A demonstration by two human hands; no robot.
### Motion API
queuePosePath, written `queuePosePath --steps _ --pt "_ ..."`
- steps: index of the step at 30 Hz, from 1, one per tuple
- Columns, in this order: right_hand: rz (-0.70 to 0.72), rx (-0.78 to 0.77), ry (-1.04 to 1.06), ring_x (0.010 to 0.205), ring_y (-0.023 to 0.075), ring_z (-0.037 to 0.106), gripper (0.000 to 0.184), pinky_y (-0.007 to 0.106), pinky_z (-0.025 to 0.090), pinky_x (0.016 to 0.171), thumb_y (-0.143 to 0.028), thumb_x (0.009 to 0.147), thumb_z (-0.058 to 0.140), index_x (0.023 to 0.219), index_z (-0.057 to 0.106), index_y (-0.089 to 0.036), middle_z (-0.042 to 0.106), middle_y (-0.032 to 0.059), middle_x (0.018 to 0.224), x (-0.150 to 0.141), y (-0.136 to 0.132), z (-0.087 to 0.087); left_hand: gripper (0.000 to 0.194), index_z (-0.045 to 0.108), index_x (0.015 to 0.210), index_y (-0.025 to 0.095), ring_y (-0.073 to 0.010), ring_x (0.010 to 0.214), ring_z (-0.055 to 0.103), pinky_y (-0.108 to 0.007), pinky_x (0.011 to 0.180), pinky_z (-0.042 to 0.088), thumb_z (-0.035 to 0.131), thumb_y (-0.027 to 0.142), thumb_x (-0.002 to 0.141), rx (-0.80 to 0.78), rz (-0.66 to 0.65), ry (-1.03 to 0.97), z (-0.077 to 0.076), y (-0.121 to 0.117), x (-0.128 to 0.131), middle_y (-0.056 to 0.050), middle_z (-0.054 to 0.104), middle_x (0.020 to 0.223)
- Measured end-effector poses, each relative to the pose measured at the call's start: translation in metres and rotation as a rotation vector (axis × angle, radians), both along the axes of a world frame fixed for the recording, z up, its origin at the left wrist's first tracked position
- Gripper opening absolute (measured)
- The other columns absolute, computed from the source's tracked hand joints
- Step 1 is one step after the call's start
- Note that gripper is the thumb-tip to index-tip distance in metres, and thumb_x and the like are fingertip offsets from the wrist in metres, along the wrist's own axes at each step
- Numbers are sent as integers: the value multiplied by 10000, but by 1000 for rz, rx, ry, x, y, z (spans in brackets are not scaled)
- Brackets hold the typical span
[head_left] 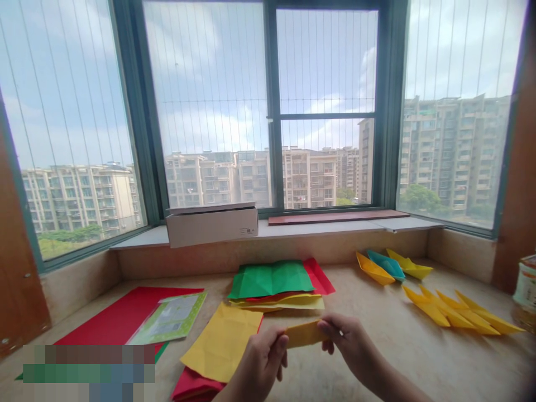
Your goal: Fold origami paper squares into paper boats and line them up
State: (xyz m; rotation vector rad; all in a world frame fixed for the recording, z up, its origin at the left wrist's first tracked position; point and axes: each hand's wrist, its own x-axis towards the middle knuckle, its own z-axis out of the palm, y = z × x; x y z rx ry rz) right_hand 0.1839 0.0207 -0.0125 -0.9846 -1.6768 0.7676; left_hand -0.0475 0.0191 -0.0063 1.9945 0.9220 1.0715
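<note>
Your marble window ledge (402, 346) holds a red sheet (121, 312) at ten o'clock, a creased green paper (271, 279) at twelve below a white cardboard box (211, 225), and pointed yellow paper boats (456, 312) at two. At six, your left hand (259, 365) and right hand (347, 340) hold a folded yellow paper strip (305, 334), fingers (329, 325) clamped on its ends.

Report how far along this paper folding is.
Done: three paper boats sit near the window, with folded yellow pieces beside them. In hand: the left hand and right hand pinch a folded yellow strip. Left: a green sheet, yellow sheet and red sheet lie open.
</note>
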Motion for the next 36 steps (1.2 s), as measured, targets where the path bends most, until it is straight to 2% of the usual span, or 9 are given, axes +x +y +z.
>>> queuePosePath --steps 3,10,14,19,23,25,29,32,36 --pt "-14 -26 79 507 151 585 470 250 457 503 -578 920 525 785 681 -156 650 32 582 1 4 -4 425 614 967 165 -103 451 562 -187 439 385 401 533 975 -23 36 -60 1 2 2 -25 630 682" --pt "30 -90 152 546 153 593 448 266 481 530 -575 885 583 839 714 -150 692 52 662 -1 0 5 472 594 875 164 -90 422 567 -181 415 376 310 519 1003 0 140 -55 5 3 4 -46 676 721" --pt "-6 -41 55 557 157 596 433 273 485 548 -528 905 567 742 707 -152 694 60 663 3 -2 7 371 601 904 171 -122 522 614 -198 502 433 363 437 1007 116 143 81 8 0 1 -48 674 707" --pt "-53 36 -109 593 174 633 383 278 503 589 -441 944 511 766 711 -168 699 49 683 7 -4 8 278 596 1045 174 -159 639 654 -221 562 466 416 377 985 236 158 188 12 -5 -2 -65 699 791" --pt "-88 72 -175 609 171 639 369 270 500 608 -406 963 480 795 709 -171 700 48 699 3 -6 8 270 603 1082 192 -199 836 684 -274 744 504 405 344 979 338 175 209 15 -9 -2 -79 714 932" --pt "-65 76 -212 621 170 642 363 268 497 616 -388 970 472 806 715 -175 704 48 715 0 -7 6 249 624 1052 203 -213 839 683 -285 734 490 424 328 971 343 171 300 13 -9 -1 -73 717 932" --pt "30 76 -258 646 174 654 355 273 496 635 -396 975 477 857 739 -189 717 47 725 -3 -7 2 267 654 836 198 -200 643 643 -268 584 412 426 262 961 266 133 503 9 -5 2 -42 681 695" --pt "55 37 -172 655 185 667 372 285 510 642 -457 962 498 921 743 -180 730 57 720 -2 -4 1 294 644 829 191 -173 604 615 -253 563 385 402 266 979 211 118 449 8 -3 1 -30 665 670" --pt "9 5 -113 606 184 651 434 287 501 616 -485 960 487 760 699 -163 711 59 642 0 -5 6 296 615 794 186 -169 644 604 -253 581 371 422 309 982 231 96 409 8 -5 0 -36 670 720"
